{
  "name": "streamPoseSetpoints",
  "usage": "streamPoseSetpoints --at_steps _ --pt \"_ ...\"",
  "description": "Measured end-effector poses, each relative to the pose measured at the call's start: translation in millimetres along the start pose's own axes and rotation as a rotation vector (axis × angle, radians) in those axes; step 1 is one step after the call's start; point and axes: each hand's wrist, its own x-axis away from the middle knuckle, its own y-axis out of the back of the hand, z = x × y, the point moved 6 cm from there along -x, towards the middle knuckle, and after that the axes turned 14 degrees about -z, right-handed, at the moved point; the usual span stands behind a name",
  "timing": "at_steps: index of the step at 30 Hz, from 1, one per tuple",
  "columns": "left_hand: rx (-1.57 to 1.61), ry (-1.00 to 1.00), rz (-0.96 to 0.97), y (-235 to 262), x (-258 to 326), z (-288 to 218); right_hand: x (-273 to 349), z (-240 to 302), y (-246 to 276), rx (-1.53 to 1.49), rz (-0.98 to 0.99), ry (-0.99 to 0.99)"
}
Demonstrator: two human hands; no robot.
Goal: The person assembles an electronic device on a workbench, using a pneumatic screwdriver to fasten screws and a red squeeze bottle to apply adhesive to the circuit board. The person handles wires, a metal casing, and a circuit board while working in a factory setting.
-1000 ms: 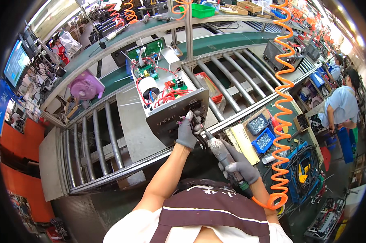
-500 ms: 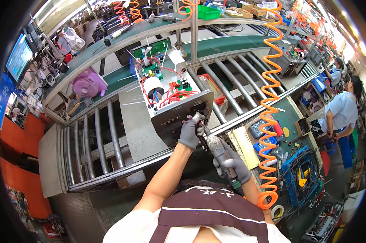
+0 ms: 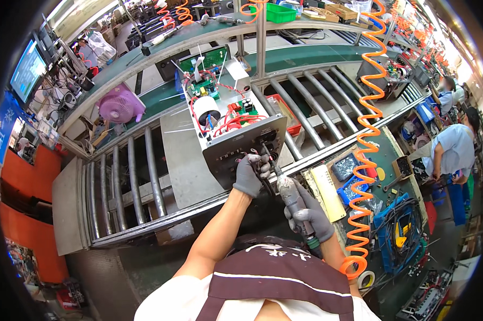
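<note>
- Your electronics unit (image 3: pixel 228 115) sits on a grey plate (image 3: pixel 180 171) laid over the roller conveyor (image 3: pixel 319 109), its dark panel (image 3: pixel 225 158) facing you.
- Your right hand (image 3: pixel 312 215) is wrapped around the power driver (image 3: pixel 289 193), which points up at the panel's right part.
- Your left hand (image 3: pixel 249 176) has its fingers gathered at the panel, beside the driver's tip; you cannot tell from here whether they pinch anything.
- Done, as far as shows: the panel stands at the unit's front, and boards and red wires sit inside.
- Left, by the look of it: the fastening under the driver seems unfinished, and the top is uncovered.
</note>
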Motion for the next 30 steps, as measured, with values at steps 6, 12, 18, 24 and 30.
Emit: streamPoseSetpoints --at_steps 6,12,18,24,30 --pt "-0.075 -0.083 0.002 -9.7 6.7 0.6 22.2 8.7 5.4 0.007 -0.027 0.011" --pt "-0.26 -0.297 -0.305 -3.8 -10.0 9.9 49.1 8.6 10.8 0.041 0.018 0.0" --pt "-0.237 -0.438 -0.41 -10.5 -10.9 25.9 42.7 0.8 16.8 0.051 -0.003 0.052" --pt "-0.204 -0.556 -0.531 -19.3 -1.6 29.6 40.0 1.3 20.4 0.029 -0.021 0.021" --pt "-0.179 -0.556 -0.571 -13.5 -6.7 32.0 38.8 -1.6 22.2 0.017 0.006 0.007"
